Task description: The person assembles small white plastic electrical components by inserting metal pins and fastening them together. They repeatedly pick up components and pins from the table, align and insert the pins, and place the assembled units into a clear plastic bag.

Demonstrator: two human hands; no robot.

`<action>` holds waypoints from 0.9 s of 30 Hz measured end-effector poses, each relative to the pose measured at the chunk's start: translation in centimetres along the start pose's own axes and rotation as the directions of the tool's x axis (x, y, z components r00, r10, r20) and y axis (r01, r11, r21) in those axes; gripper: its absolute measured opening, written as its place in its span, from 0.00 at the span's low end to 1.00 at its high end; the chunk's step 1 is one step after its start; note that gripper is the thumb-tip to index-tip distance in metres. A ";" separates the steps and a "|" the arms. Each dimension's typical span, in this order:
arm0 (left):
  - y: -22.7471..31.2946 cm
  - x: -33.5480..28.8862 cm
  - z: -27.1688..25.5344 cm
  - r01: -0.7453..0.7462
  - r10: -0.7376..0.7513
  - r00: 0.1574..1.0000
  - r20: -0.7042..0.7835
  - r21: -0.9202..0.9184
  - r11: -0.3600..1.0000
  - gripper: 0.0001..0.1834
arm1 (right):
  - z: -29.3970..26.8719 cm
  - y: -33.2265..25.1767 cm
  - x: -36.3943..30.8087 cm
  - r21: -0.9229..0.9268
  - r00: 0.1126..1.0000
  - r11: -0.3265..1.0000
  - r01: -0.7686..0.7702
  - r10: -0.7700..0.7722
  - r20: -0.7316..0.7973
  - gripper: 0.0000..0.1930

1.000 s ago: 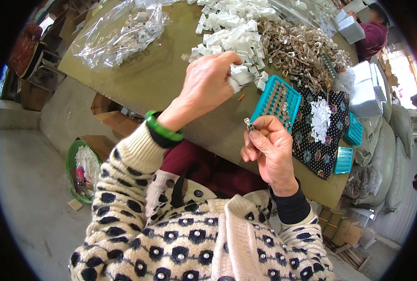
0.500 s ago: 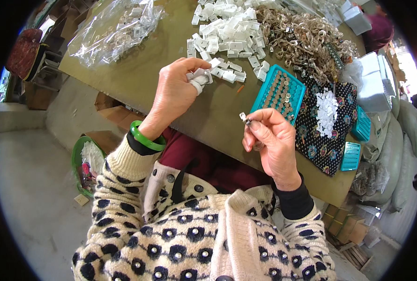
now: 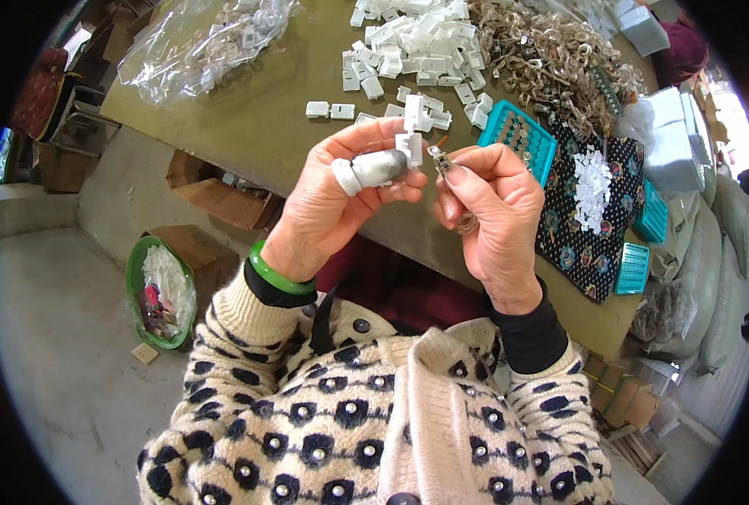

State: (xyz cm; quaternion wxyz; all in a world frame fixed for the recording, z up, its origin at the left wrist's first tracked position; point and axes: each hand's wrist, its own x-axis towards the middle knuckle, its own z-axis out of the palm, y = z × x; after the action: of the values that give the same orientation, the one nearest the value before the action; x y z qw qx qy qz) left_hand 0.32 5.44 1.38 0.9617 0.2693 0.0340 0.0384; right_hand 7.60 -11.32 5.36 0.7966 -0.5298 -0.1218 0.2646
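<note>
My left hand (image 3: 320, 181), a green bangle on its wrist, is closed on a small white plastic casing (image 3: 409, 150). The casing stands upright at the fingertips, a hinged lid-like part above it. A white cover with a grey, worn tip (image 3: 374, 171) sheathes my left thumb. Close by on the right, my right hand (image 3: 501, 198) pinches a small metal fitting (image 3: 441, 158) between thumb and forefinger. A thin, clear coiled cord (image 3: 467, 223) hangs under those fingers. The fitting's tip is just apart from the casing. Loose white casings (image 3: 429, 50) are heaped on the table beyond.
A tangle of brownish cords with metal ends (image 3: 551, 59) lies at the back right. Nearer are a teal tray of round pieces (image 3: 543, 156) and white chips (image 3: 592, 189) on patterned cloth. A clear plastic bag (image 3: 206, 50) rests far left; a green basket (image 3: 135, 290) stands on the floor.
My left hand has come back from the heap with a white casing and moved right, toward my right hand. My right hand still pinches the metal fitting, now slightly higher.
</note>
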 end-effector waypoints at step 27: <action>-2.7 -0.2 0.3 -0.330 0.346 0.938 -0.038 0.215 0.919 0.16 | 1.3 -0.5 -1.3 -0.387 0.995 0.917 0.097 -0.100 0.013 0.04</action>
State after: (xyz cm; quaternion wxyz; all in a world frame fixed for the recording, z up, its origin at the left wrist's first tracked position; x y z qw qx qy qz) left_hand 0.32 2.94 0.24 0.9057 0.3671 0.0271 0.2102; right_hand 6.07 -11.21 6.49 0.6891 -0.6707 -0.1953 0.1928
